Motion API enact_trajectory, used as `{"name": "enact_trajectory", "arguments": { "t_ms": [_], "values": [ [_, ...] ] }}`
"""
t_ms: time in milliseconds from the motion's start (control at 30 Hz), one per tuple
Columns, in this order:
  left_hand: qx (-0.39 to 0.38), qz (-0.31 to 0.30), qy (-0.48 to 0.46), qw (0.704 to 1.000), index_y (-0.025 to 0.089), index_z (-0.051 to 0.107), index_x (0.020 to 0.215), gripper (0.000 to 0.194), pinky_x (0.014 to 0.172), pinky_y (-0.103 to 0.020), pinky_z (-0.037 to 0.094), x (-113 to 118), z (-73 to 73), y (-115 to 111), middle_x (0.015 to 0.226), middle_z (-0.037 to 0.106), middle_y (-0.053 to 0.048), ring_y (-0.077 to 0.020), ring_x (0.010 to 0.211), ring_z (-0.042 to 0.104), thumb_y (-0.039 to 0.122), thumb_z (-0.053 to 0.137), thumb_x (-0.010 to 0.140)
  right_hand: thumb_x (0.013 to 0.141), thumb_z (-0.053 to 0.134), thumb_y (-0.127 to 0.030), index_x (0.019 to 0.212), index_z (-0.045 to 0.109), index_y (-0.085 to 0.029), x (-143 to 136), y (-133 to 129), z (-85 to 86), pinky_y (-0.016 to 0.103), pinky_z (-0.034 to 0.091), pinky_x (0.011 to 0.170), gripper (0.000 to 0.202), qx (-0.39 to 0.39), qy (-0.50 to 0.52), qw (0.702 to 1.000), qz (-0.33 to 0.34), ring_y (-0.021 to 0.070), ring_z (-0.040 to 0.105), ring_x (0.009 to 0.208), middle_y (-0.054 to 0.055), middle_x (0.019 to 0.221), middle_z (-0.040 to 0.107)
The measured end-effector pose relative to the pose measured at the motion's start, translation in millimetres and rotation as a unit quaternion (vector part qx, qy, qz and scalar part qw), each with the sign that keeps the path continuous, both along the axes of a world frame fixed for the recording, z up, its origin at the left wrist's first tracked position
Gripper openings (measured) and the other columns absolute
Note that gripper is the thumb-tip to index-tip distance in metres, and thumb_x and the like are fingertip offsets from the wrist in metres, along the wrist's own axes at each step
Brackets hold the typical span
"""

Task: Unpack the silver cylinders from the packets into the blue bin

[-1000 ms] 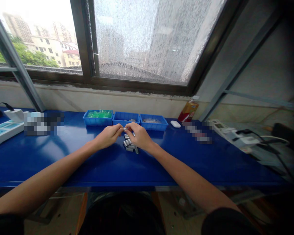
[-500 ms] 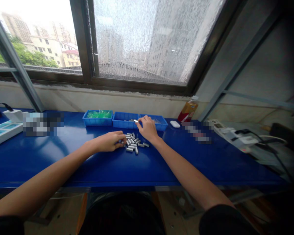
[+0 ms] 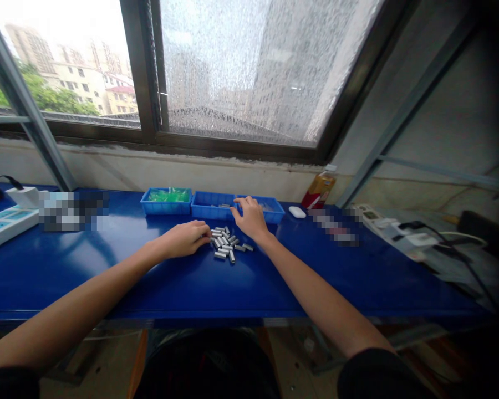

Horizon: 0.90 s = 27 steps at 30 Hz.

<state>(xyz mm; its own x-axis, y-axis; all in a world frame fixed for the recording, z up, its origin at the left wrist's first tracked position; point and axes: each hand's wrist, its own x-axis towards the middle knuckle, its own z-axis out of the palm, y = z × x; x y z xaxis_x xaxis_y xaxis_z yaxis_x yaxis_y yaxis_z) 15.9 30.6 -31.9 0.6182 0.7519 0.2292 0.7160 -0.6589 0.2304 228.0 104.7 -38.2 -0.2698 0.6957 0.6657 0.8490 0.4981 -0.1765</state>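
A pile of short silvery metal cylinders (image 3: 224, 241) lies on the blue table. At the pile's left edge is my left hand (image 3: 188, 238), its fingers curled together; whatever is between the fingertips is hidden. My right hand (image 3: 251, 217) hovers at the front of the blue bins, thumb and fingers apart, with nothing visible between them. Just beyond its fingertips is the middle blue bin (image 3: 208, 211), where a few metal pieces show inside. The right-hand blue bin (image 3: 276, 215) is partly covered by that hand.
A left blue bin (image 3: 166, 208) holds green plastic-looking packets. Toward the right stand a white case (image 3: 297, 211) and a drink bottle (image 3: 319, 188). Power strips with cables (image 3: 8, 221) lie on the far left, and more plugs (image 3: 416, 237) on the right. The window wall is behind the bins.
The metal cylinder that was in my right fingertips is gone from them, and the fingers have parted. My left hand has shifted slightly left at the pile's edge.
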Motion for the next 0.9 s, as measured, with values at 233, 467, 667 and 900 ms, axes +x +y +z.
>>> {"name": "enact_trajectory", "arguments": {
  "t_ms": [233, 467, 667, 900],
  "values": [
    [0.077, 0.101, -0.051, 0.991, 0.017, 0.051, 0.076, 0.035, 0.07, -0.029, 0.04, -2, -4.5, 9, 0.077, 0.054, -0.005, -0.0173, 0.074, 0.053, 0.032, 0.025, 0.093, 0.08, 0.057, -0.029, 0.106, 0.055, -0.017, -21, -46, 10.1, 0.031, 0.041, 0.079, 0.029, -0.037, -0.06, 0.975, 0.212, 0.019, 0.052, 0.086, 0.006, 0.091, 0.059],
    [0.037, 0.086, -0.095, 0.991, 0.017, 0.05, 0.069, 0.039, 0.062, -0.027, 0.037, 5, -2.5, 5, 0.068, 0.056, -0.003, -0.0158, 0.066, 0.053, 0.036, 0.026, 0.093, 0.085, 0.05, -0.028, 0.084, 0.057, -0.017, -30, -54, 6.8, 0.027, 0.039, 0.07, 0.013, -0.048, -0.063, 0.969, 0.233, 0.0159, 0.051, 0.077, 0.004, 0.08, 0.058],
    [0.058, 0.059, -0.165, 0.983, 0.016, 0.051, 0.101, 0.022, 0.065, -0.025, 0.04, 6, -2.2, 1, 0.083, 0.06, -0.003, -0.0142, 0.07, 0.055, 0.03, 0.043, 0.087, 0.091, 0.038, -0.027, 0.07, 0.053, -0.017, -25, -46, 7.4, 0.026, 0.037, 0.066, 0.028, -0.069, -0.014, 0.969, 0.239, 0.0141, 0.05, 0.069, 0.003, 0.069, 0.055],
    [0.074, 0.087, -0.138, 0.984, 0.016, 0.058, 0.09, 0.023, 0.058, -0.023, 0.037, 8, 3.2, -4, 0.069, 0.06, -0.002, -0.0129, 0.06, 0.053, 0.032, 0.041, 0.088, 0.086, 0.047, -0.032, 0.09, 0.054, -0.017, -25, -47, 6.9, 0.025, 0.037, 0.065, 0.017, -0.086, 0.038, 0.964, 0.248, 0.013, 0.051, 0.069, 0.001, 0.074, 0.056]
  ]
}}
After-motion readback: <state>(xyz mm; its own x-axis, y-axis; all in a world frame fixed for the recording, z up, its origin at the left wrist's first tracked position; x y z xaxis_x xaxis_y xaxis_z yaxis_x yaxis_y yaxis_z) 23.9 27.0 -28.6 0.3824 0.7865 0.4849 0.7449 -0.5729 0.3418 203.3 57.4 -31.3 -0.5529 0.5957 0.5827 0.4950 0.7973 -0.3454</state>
